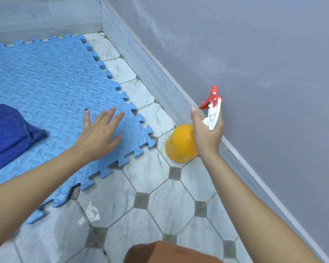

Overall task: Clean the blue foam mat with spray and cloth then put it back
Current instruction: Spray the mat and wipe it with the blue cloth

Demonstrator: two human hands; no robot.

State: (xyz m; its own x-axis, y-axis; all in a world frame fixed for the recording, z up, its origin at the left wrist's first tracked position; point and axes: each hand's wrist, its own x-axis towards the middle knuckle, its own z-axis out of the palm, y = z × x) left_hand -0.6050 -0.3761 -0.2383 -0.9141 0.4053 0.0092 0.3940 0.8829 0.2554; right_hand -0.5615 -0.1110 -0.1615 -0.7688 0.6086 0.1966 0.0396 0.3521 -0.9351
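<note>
Mat (51,88) under flat, spread L hand (101,130) — R hand (207,133) grips spray bottle (182,143) beside it.

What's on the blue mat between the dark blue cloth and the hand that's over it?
Nothing. In the head view, only bare blue foam mat lies between the crumpled dark blue cloth and the open left hand.

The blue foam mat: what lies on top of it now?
On the blue foam mat lies a dark blue cloth at its left side. The left hand is spread over its near corner; contact is unclear. The floor under the mat is covered.
</note>
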